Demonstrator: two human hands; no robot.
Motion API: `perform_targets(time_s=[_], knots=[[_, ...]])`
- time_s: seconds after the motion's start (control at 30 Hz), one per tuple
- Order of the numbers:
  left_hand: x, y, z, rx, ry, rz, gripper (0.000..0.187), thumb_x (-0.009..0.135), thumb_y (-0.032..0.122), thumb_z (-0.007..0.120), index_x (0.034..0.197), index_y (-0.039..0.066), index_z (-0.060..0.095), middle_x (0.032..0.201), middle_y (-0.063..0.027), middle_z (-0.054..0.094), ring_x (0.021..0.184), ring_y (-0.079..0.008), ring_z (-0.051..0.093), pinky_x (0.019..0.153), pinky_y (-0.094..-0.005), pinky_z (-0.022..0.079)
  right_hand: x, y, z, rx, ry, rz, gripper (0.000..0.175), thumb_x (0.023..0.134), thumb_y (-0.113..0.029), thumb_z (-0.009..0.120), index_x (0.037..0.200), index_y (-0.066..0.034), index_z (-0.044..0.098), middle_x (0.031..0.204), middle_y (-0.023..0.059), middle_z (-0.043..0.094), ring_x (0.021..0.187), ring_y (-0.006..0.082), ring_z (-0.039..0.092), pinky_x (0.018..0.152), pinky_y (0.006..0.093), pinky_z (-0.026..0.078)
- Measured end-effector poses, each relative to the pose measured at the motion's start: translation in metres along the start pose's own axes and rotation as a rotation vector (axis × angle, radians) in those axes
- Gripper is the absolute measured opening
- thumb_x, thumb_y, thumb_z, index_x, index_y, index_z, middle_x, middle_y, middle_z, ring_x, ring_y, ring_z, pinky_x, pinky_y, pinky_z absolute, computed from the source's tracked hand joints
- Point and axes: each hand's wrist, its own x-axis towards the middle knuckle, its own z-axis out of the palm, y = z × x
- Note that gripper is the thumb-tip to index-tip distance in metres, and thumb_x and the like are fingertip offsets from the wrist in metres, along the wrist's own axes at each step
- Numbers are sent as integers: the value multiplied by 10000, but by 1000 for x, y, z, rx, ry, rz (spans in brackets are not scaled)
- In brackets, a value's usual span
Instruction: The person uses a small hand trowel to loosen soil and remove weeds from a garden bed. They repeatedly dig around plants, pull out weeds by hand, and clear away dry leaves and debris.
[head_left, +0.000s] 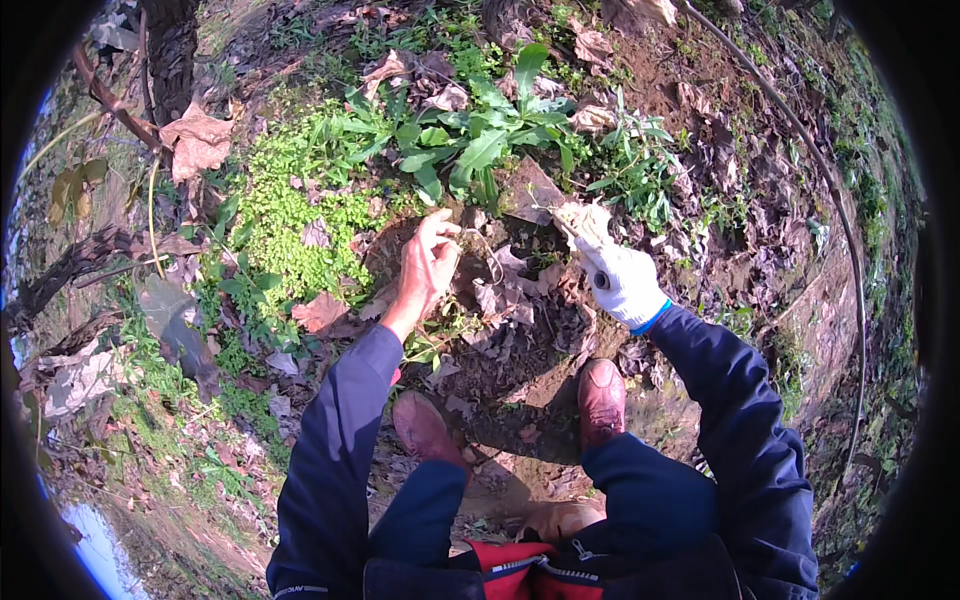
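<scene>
My left hand (431, 259), bare, hovers low over the soil with its fingers curled and the thumb near them. A thin curved stem (491, 255) lies just right of its fingertips; whether they pinch it I cannot tell. In a white knit glove with a blue cuff, my right hand (619, 283) grips a small digging tool, perhaps a hand hoe. Its flat, soil-stained metal blade (531, 191) rests at the ground below a leafy green plant (484, 142). Most of the tool's handle is hidden by the glove. Pale dry leaf matter (589, 219) sits by the gloved fingers.
Low bright-green weeds (300, 217) spread left of my left hand. Dry brown leaves (517, 296) litter the soil before my reddish shoes (602, 397). A long bent cane (817, 142) arches along the right. Woody branches (97, 247) reach in from the left.
</scene>
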Motion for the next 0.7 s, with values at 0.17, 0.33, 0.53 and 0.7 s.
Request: perform_targets(time_s=[0.17,0.33,0.53,0.7], knots=[[27,10,-3,-25,187,-64,409,815,-66,531,1213,27,518,1096,-103,612,839,-115,580,725,-260,501,27,-18,13,299,170,215,220,823,-109,613,1034,-69,656,851,126,681,644,225,636,615,316,507],[94,58,-7,396,-98,523,363,796,-32,474,1156,-11,517,1110,-229,559,1042,-376,548,928,-412,449,126,-31,35,372,-9,75,182,813,-179,595,949,-61,621,730,166,630,670,325,627,617,398,498],[149,90,-1,964,-452,10,912,747,361,711,1408,-63,247,1462,-276,256,1389,-384,199,1137,-406,223,89,-61,44,385,-107,74,322,783,-167,570,1093,-83,575,808,147,642,740,351,628,644,439,505],[156,47,26,887,-353,169,607,742,307,736,1216,-14,535,1330,-238,469,1376,-379,222,1135,-445,199,57,-27,35,332,-115,-60,463,755,-142,597,1214,-123,544,898,139,651,758,313,638,643,404,518]])
